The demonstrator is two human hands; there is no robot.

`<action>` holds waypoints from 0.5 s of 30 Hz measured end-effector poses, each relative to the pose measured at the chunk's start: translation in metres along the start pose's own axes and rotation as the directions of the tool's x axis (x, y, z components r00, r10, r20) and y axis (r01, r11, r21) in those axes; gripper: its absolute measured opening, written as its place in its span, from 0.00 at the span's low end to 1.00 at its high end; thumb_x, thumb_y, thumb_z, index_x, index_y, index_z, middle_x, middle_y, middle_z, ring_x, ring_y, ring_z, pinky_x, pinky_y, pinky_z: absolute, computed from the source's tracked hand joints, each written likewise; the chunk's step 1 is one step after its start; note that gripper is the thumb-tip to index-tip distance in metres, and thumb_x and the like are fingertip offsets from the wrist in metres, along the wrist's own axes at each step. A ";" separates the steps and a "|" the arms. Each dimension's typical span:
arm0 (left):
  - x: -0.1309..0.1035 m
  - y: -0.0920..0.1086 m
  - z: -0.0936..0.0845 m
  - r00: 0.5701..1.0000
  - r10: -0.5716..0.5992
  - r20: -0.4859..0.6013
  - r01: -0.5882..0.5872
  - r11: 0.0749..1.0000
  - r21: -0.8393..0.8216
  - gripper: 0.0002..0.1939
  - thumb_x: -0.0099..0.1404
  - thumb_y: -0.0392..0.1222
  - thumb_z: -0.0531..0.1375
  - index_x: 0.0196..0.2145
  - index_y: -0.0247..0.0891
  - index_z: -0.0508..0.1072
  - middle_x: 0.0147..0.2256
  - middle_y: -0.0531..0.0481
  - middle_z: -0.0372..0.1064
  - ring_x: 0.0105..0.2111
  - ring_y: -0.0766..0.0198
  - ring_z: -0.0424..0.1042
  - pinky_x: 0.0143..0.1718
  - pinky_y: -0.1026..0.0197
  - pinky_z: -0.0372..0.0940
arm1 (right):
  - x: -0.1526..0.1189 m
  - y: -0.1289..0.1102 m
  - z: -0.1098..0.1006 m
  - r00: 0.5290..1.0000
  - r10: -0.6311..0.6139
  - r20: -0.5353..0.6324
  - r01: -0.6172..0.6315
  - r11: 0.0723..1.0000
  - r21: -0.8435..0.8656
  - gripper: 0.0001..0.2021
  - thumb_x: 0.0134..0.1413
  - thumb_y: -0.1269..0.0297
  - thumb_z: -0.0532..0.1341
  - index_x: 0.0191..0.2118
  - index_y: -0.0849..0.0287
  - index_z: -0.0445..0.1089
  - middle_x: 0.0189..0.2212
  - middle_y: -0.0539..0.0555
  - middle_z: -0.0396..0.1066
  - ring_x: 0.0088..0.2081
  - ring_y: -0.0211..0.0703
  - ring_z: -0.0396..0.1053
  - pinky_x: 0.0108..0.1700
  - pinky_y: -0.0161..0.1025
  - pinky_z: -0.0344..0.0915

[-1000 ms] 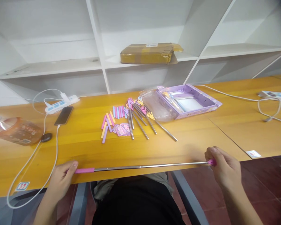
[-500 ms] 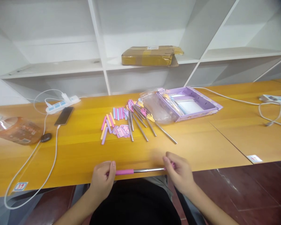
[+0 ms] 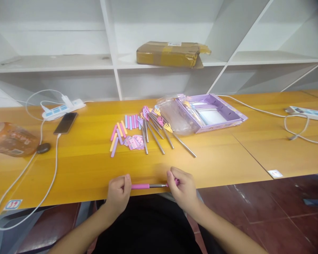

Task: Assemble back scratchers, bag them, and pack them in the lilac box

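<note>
Wooden desk, sticker reading "39"; hands grip pink-handled rod.

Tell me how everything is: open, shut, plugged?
Pink scratcher: mostly collapsed
Left grip: closed on handle
Right grip: closed on head
Piled scratchers: bare-ended
Colored handles: loose
Purple box: open
Cardboard box: end torn
Phone: screen dark, cabled
Left power strip: plugs in
Orange bottle: cap unseen

The scene is brightly and softly lit from above, with grey shade thrown beneath the shelf. The table is washed by pale glare toward 4 o'clock; farther out, the floor is streaked by a reflection. A faint shadow is smudged beside the right hand. Print on the bottle is blurred, and the 2 o'clock corner is darkened.
</note>
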State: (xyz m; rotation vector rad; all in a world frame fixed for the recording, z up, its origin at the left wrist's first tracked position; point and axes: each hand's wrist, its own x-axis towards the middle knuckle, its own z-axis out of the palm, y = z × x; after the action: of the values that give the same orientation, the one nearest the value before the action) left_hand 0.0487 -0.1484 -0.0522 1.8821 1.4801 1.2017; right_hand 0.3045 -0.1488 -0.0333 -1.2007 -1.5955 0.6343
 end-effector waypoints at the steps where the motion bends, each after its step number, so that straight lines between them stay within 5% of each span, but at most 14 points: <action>1: 0.000 0.000 0.000 1.000 0.011 -0.002 -0.011 1.000 0.007 0.27 0.81 0.43 0.51 0.23 0.42 0.47 0.20 0.56 0.45 0.20 0.67 0.48 0.25 0.56 0.46 | 0.000 -0.001 0.002 1.000 -0.016 -0.003 0.016 1.000 -0.009 0.25 0.77 0.61 0.58 0.23 0.53 0.56 0.20 0.46 0.54 0.22 0.38 0.51 0.29 0.41 0.49; 8: 0.002 -0.002 0.001 0.997 0.074 -0.003 -0.073 0.996 0.056 0.27 0.80 0.38 0.51 0.22 0.42 0.46 0.19 0.58 0.44 0.19 0.69 0.48 0.24 0.58 0.46 | 0.004 0.004 0.005 0.994 -0.110 -0.014 0.109 0.990 -0.087 0.24 0.78 0.67 0.55 0.24 0.54 0.56 0.19 0.44 0.54 0.21 0.36 0.53 0.27 0.38 0.52; 12: 0.007 0.006 -0.004 0.977 0.128 0.168 -0.151 0.980 0.127 0.26 0.81 0.38 0.51 0.22 0.42 0.51 0.20 0.58 0.51 0.20 0.68 0.55 0.26 0.59 0.52 | 0.012 0.013 -0.004 0.998 -0.060 -0.008 0.058 0.988 -0.140 0.25 0.78 0.64 0.55 0.23 0.54 0.57 0.19 0.44 0.55 0.21 0.35 0.55 0.26 0.37 0.52; 15: 0.009 0.021 -0.011 0.933 0.237 0.270 -0.303 0.923 0.236 0.19 0.79 0.39 0.53 0.28 0.41 0.65 0.25 0.54 0.65 0.26 0.63 0.66 0.32 0.58 0.60 | 0.012 0.016 -0.009 0.999 -0.034 -0.032 0.028 0.988 -0.153 0.25 0.79 0.62 0.55 0.24 0.54 0.59 0.19 0.45 0.59 0.21 0.35 0.58 0.26 0.37 0.54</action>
State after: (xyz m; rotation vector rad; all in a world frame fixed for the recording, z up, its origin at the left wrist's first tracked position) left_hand 0.0509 -0.1485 -0.0268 2.3910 1.3400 0.8737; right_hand 0.3190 -0.1329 -0.0385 -1.2887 -1.6538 0.4761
